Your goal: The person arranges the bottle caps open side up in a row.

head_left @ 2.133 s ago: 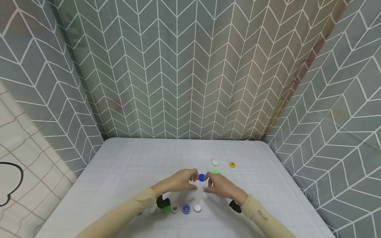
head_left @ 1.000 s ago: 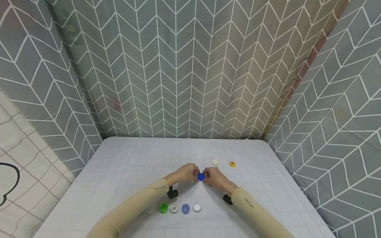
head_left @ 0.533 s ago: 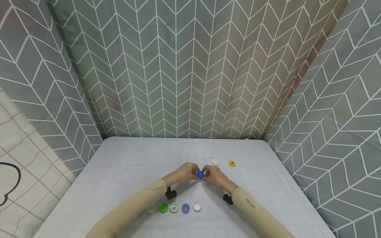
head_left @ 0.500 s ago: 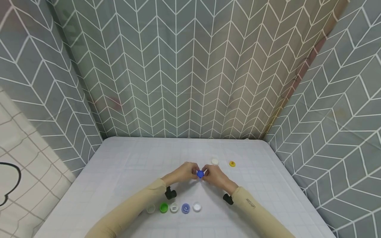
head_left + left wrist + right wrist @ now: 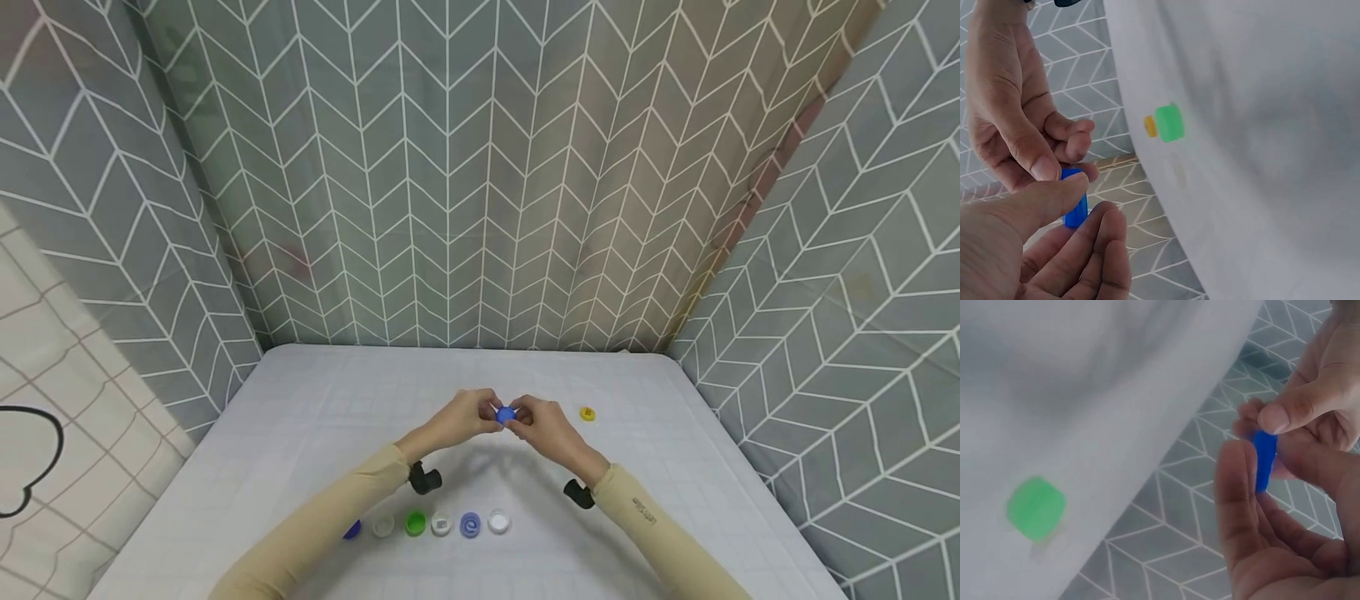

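Note:
Between my two hands, above the middle of the table, is a small round blue bottle cap (image 5: 506,414). My left hand (image 5: 467,415) pinches its left side between thumb and fingers. My right hand (image 5: 551,427) pinches the opposite side. In the left wrist view the blue cap (image 5: 1075,206) is seen edge-on, partly covered by the left thumb. In the right wrist view the same cap (image 5: 1265,461) also shows its thin edge. A green cap (image 5: 1169,122) lies on the table beyond; in the head view the right hand hides it.
Near the front of the white table (image 5: 337,383) several caps form a row, including a green cap (image 5: 416,523), a bluish swirled cap (image 5: 469,525) and a white cap (image 5: 498,522). The left sleeve partly covers a dark blue cap (image 5: 352,529). A yellow cap (image 5: 587,413) lies right of the hands.
At first both hands were apart around the blue cap on the table. They closed on it, then lifted it up and away from me. The right hand now covers the white cap behind.

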Available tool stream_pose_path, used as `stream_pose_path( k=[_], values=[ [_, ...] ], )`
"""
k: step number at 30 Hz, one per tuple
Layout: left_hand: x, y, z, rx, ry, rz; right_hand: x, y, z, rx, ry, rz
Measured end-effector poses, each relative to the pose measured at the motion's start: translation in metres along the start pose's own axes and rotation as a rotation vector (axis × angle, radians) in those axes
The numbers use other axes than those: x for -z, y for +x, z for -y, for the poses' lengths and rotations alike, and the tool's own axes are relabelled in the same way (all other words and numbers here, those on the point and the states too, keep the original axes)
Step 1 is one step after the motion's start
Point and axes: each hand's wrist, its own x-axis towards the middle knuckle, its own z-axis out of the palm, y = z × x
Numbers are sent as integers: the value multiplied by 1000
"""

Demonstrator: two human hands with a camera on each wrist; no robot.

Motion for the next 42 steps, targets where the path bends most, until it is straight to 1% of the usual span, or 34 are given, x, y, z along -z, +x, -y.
stream_pose_path(
  k=[9, 13, 17, 22, 26, 30, 34, 39, 42],
  values=[
    [7, -5, -13, -38, -30, -82, 8, -3, 13, 27, 18, -135],
    [9, -7, -16, -48, -55, -98, 11, -5, 17, 18, 38, -160],
    [10, -10, -18, -30, -102, -97, 10, -7, 19, 1, 67, -164],
    [12, -13, -19, -3, -150, -107, 9, -9, 16, 42, 75, -166],
    [11, -15, -18, 0, -168, -118, 6, -9, 12, 67, 83, -148],
    [11, -14, -18, -5, -164, -115, 4, -9, 10, 80, 93, -127],
    [11, -13, -18, -13, -134, -101, 4, -11, 9, 102, 90, -114],
    [11, -11, -16, -26, -106, -88, 5, -12, 7, 150, 54, -124],
    [10, -10, -15, -28, -90, -76, 6, -12, 5, 165, 48, -129]
  ],
)
